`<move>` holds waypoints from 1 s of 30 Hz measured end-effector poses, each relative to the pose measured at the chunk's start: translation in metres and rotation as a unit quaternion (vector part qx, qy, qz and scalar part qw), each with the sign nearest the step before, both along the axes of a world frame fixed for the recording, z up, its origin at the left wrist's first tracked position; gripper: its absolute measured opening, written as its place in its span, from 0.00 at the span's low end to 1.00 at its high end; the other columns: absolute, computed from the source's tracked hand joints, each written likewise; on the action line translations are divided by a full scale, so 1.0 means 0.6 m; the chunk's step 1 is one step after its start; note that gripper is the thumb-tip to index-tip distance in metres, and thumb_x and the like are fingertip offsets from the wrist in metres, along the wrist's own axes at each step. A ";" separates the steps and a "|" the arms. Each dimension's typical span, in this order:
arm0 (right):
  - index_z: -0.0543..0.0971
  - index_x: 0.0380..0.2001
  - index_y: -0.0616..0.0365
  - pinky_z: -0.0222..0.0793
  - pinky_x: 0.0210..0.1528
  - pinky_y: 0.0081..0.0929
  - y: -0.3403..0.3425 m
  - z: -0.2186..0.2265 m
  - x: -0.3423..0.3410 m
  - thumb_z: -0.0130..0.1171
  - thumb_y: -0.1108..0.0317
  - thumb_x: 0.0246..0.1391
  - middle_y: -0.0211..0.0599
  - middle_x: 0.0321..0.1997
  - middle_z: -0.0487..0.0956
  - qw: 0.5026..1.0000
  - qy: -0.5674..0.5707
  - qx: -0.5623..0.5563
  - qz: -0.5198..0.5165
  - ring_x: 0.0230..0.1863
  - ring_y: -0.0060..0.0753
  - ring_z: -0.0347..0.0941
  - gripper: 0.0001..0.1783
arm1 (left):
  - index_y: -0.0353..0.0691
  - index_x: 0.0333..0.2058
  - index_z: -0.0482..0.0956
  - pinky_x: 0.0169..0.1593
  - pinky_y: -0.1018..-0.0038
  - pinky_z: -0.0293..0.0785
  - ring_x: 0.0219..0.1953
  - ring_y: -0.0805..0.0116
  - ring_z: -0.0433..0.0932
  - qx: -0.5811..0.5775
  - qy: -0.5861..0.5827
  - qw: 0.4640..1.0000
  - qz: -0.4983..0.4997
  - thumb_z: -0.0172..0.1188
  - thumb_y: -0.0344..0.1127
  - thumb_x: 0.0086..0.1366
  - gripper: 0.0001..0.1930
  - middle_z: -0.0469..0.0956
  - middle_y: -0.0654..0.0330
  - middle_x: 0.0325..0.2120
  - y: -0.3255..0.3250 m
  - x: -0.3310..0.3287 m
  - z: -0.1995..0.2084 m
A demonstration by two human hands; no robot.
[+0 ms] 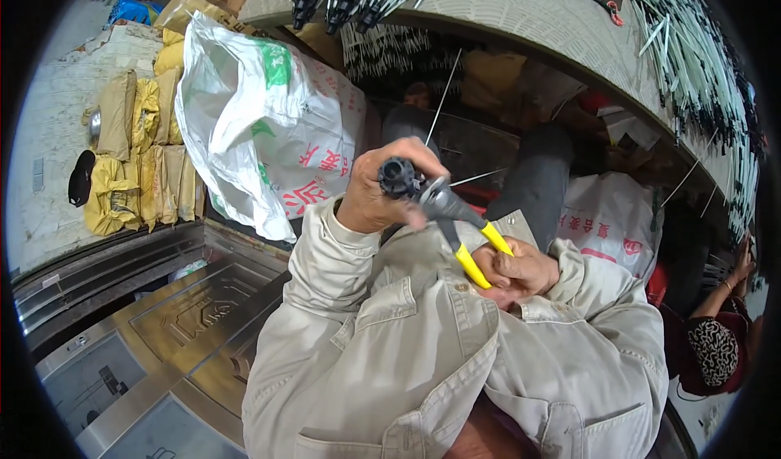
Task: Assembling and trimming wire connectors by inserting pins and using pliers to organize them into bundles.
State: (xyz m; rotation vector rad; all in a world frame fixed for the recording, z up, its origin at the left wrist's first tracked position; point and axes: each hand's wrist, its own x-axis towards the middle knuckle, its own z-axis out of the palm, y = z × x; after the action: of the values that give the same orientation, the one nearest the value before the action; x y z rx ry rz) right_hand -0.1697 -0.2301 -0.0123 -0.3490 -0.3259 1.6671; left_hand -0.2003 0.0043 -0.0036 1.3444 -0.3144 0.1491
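My left hand (370, 186) is closed around a dark, round, hollow-ended plastic piece (397, 176), its open end facing up. Thin pale rods (444, 94) stick out beyond that hand; whether they join the piece I cannot tell. In my right hand (525, 270) are pliers (447, 207) with dark upper arms and yellow grip ends, the fingers wrapped round the handles. The head of the pliers is against or right beside the dark piece, and my left fingers partly hide the jaws.
A patterned table (521, 19) crosses ahead, bearing bundles of black-ended pale rods (700, 76). White woven sacks (252, 125) stand left and right (612, 219) of my legs. Yellow and brown packages (134, 150) are stacked far left beyond a metal panelled door (203, 321). Another person's arm (728, 284) shows far right.
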 end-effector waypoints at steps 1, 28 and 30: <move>0.61 0.18 0.54 0.52 0.17 0.16 -0.002 0.003 -0.007 0.46 0.51 0.57 0.32 0.19 0.64 0.998 -0.001 -0.044 -0.043 0.15 0.16 0.55 0.21 | 0.36 0.32 0.75 0.34 0.79 0.65 0.30 0.73 0.71 0.010 0.012 0.999 0.033 0.72 0.52 0.33 0.31 0.73 0.61 0.27 -0.003 -0.001 0.002; 0.61 0.42 0.57 0.63 0.22 0.38 0.019 0.083 0.105 0.50 0.81 0.41 0.46 0.22 0.70 0.654 -0.751 -0.051 -0.071 0.24 0.52 0.70 0.21 | 0.38 0.30 0.71 0.34 0.79 0.65 0.30 0.71 0.69 0.019 -0.021 0.987 0.156 0.74 0.39 0.38 0.23 0.71 0.61 0.26 -0.014 -0.012 -0.006; 0.62 0.42 0.57 0.64 0.23 0.37 0.022 0.064 0.091 0.51 0.82 0.40 0.47 0.24 0.71 0.649 -0.754 -0.048 -0.091 0.24 0.53 0.70 0.22 | 0.38 0.30 0.71 0.34 0.79 0.64 0.29 0.72 0.69 0.043 -0.021 0.984 0.169 0.74 0.38 0.38 0.23 0.71 0.61 0.26 -0.019 -0.012 -0.002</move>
State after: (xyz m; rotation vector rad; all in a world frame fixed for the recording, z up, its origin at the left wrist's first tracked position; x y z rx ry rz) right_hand -0.1153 -0.2170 0.0261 -1.7854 -1.3629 0.7908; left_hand -0.2075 -0.0073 -0.0048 1.4754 -0.1262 0.4526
